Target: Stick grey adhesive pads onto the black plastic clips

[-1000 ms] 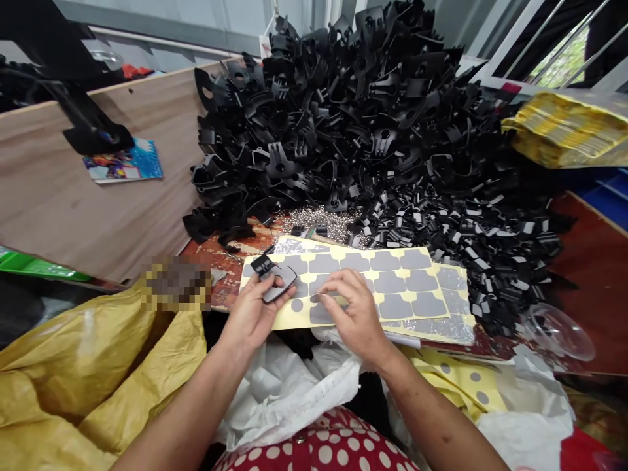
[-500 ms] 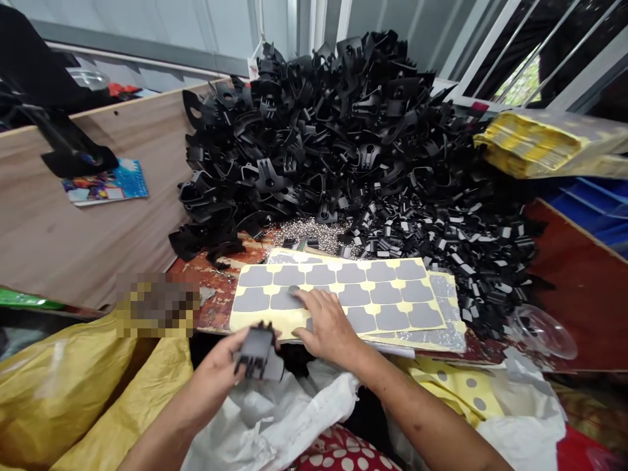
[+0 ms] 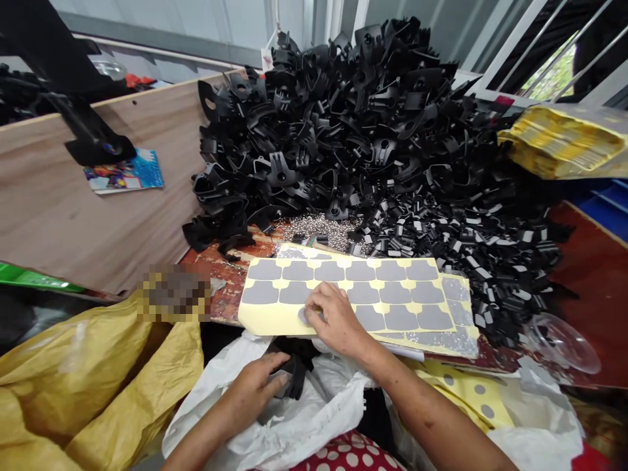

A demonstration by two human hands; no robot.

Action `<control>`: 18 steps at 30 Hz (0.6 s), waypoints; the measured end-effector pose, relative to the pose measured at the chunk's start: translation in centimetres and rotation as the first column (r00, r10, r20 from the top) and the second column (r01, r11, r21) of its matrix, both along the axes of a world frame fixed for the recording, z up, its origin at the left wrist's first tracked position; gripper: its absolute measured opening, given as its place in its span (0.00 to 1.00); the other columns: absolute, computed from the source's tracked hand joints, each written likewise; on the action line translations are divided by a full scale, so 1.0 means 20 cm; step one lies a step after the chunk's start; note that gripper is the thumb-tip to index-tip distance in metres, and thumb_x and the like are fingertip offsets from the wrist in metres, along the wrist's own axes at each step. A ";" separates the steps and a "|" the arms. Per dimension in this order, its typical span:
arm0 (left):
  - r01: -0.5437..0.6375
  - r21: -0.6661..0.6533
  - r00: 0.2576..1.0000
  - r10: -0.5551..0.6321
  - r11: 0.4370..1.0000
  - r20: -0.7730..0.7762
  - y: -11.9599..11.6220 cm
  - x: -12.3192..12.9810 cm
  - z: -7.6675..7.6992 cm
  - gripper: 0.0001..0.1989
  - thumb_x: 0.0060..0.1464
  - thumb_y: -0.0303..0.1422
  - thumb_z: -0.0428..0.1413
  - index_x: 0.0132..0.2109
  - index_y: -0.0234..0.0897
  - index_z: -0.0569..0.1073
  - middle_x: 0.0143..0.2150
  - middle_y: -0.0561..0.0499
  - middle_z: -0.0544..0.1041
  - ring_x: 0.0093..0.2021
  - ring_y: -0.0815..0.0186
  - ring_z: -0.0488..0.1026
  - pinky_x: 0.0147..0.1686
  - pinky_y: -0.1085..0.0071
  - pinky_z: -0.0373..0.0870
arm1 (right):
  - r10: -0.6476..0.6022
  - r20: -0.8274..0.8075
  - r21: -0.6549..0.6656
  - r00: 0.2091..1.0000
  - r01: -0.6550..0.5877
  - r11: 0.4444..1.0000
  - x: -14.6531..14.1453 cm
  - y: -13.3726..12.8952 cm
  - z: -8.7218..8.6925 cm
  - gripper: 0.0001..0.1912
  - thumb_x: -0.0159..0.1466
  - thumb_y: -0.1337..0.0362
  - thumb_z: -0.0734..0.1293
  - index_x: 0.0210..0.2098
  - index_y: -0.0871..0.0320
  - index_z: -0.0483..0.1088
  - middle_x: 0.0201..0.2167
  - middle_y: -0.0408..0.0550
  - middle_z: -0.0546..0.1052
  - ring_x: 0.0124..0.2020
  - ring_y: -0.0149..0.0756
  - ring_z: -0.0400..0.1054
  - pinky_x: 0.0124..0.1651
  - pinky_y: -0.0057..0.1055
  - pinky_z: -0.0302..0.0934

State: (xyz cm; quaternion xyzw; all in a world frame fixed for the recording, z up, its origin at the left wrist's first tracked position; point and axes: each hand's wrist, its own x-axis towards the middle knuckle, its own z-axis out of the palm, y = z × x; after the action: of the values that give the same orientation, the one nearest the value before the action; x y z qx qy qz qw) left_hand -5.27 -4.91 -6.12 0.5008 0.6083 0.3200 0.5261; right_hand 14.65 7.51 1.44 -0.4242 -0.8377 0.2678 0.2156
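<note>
Moved: left hand (image 3: 255,386) had dropped from beside the sheet down to the white bag (image 3: 314,412), carrying its black plastic part (image 3: 293,376).
Left hand: fingers curled round that part, near edge of scene.
Right hand (image 3: 338,320): fingertips pinched on a grey pad (image 3: 305,316).
Sticker sheet (image 3: 275,322): yellow backing, rows of grey shield-shaped pads, flat on the worktop (image 3: 220,288).
Far: black parts pile (image 3: 363,131).

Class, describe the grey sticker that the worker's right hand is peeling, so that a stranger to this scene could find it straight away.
Find the heap of black plastic parts; in front of it lies a yellow backing sheet covered in grey pads. At its near edge, the right hand pinches one sticker. Unlike the large shield-shaped pads beside it, it is small and round.
</note>
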 end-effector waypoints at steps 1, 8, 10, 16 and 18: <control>0.057 -0.005 0.996 -0.058 0.998 -0.062 0.00 0.00 -0.02 0.17 0.52 0.40 0.64 0.50 0.45 0.84 0.54 0.44 0.83 0.57 0.47 0.77 0.63 0.54 0.67 | 0.013 0.029 0.023 0.999 -0.014 1.000 0.00 0.00 0.00 0.07 0.66 0.72 0.65 0.32 0.57 0.70 0.38 0.44 0.71 0.44 0.38 0.63 0.49 0.36 0.53; 0.236 -0.011 0.940 -0.232 0.972 -0.250 0.00 0.01 -0.13 0.19 0.59 0.37 0.54 0.56 0.43 0.78 0.57 0.45 0.82 0.57 0.51 0.77 0.59 0.58 0.69 | -0.024 0.241 0.265 0.970 -0.042 0.963 -0.03 0.00 -0.06 0.03 0.64 0.70 0.66 0.36 0.56 0.69 0.39 0.49 0.71 0.42 0.43 0.62 0.45 0.40 0.53; 0.262 -0.001 0.933 -0.253 0.965 -0.257 0.00 0.01 -0.16 0.19 0.60 0.37 0.53 0.55 0.43 0.78 0.55 0.46 0.82 0.55 0.52 0.77 0.58 0.60 0.70 | -0.023 0.263 0.275 0.964 -0.052 0.960 -0.04 0.01 -0.07 0.03 0.64 0.69 0.66 0.37 0.56 0.68 0.41 0.50 0.71 0.43 0.44 0.63 0.45 0.40 0.54; 0.284 -0.018 0.921 -0.278 0.959 -0.273 -0.01 0.02 -0.19 0.19 0.59 0.36 0.52 0.54 0.41 0.77 0.53 0.45 0.82 0.54 0.51 0.77 0.57 0.59 0.69 | -0.003 0.206 0.257 0.979 -0.052 0.965 -0.03 0.03 -0.06 0.20 0.63 0.70 0.66 0.54 0.60 0.63 0.49 0.56 0.71 0.48 0.49 0.65 0.49 0.45 0.59; 0.288 -0.018 0.922 -0.282 0.958 -0.267 -0.01 0.02 -0.19 0.21 0.58 0.35 0.51 0.56 0.40 0.76 0.53 0.44 0.83 0.54 0.51 0.78 0.57 0.59 0.69 | 0.040 0.142 0.193 0.989 -0.067 0.979 0.00 0.03 -0.04 0.19 0.63 0.71 0.64 0.53 0.58 0.62 0.48 0.54 0.72 0.48 0.48 0.66 0.51 0.45 0.60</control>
State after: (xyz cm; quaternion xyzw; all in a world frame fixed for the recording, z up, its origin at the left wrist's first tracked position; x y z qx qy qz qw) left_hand -4.93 -5.14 -9.90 0.6280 0.5907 0.1767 0.4749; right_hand 14.67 8.07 0.70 -0.3953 -0.8842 0.1593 0.1911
